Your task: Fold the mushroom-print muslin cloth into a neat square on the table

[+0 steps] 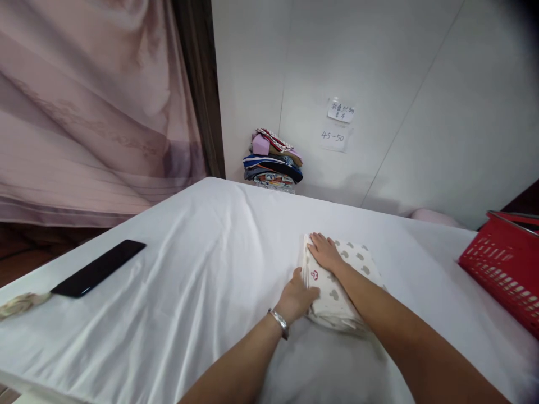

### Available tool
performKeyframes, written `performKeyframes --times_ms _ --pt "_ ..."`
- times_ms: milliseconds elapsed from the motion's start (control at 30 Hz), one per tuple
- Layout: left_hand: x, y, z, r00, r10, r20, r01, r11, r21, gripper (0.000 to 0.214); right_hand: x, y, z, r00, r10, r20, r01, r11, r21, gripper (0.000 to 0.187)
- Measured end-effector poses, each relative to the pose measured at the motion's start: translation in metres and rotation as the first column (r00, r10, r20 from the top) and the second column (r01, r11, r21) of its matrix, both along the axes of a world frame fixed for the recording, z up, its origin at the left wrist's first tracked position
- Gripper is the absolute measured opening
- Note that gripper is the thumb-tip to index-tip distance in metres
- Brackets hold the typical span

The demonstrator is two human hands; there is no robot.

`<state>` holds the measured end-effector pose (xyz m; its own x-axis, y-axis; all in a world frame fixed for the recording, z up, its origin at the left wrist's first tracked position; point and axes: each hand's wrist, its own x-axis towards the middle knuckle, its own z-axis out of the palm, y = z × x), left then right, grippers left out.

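Note:
A folded white cloth (337, 300) with grey mushroom-like prints and one small red motif lies on the white-covered table. My right hand (324, 251) rests flat on top of it near its far left corner, with nothing in its grasp. At the cloth's left edge is my left hand (297, 294), its thumb over the top and its fingers along the layered side; the fingertips are partly hidden. A silver bracelet (278, 321) circles my left wrist. My right forearm covers part of the cloth's right side.
A black phone (101, 268) with a pale strap lies at the left of the table (202, 252). At the right edge stands a red plastic basket (505, 264). Beyond the far edge, a stack of folded clothes (273, 163) sits by the wall. A pink curtain (92, 101) hangs at left.

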<state>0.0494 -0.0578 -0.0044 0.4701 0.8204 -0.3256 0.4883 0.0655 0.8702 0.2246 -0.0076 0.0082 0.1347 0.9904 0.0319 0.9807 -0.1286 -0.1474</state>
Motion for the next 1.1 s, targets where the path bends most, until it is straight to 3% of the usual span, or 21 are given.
performKeyframes --times_ms 200,467,567,700,900,1000,1100 --pt "0.003 -0.002 0.001 0.997 0.001 -0.072 0.002 0.999 0.052 0.081 0.005 0.004 -0.014 1.000 0.002 0.017 -0.001 1.000 -0.024 0.054" --pt "-0.001 0.000 0.012 0.996 -0.065 -0.068 0.069 0.996 0.055 0.084 0.010 -0.011 -0.004 0.999 0.032 -0.030 -0.034 0.998 -0.058 0.053" --pt "-0.001 0.002 0.012 0.995 -0.083 -0.048 0.085 0.996 0.041 0.085 0.016 -0.043 0.001 0.996 0.069 -0.052 -0.073 0.995 -0.074 0.052" --pt "-0.001 0.004 0.009 0.997 -0.077 -0.013 0.077 0.997 0.017 0.087 0.030 -0.112 0.006 0.986 0.136 -0.095 -0.142 0.988 -0.062 0.054" --pt "0.001 0.008 0.004 0.997 -0.071 -0.005 0.071 0.997 0.019 0.088 0.053 -0.217 -0.004 0.992 0.055 -0.113 -0.049 0.997 0.057 0.048" --pt "0.003 0.010 0.000 0.998 -0.056 0.005 0.056 0.998 -0.004 0.089 0.054 -0.248 -0.015 0.992 0.044 -0.121 -0.022 0.984 0.175 0.052" --pt "0.004 0.012 -0.001 0.999 -0.021 0.041 0.024 0.997 -0.076 0.092 0.051 -0.258 -0.022 0.996 0.073 -0.049 -0.058 0.962 0.268 0.059"
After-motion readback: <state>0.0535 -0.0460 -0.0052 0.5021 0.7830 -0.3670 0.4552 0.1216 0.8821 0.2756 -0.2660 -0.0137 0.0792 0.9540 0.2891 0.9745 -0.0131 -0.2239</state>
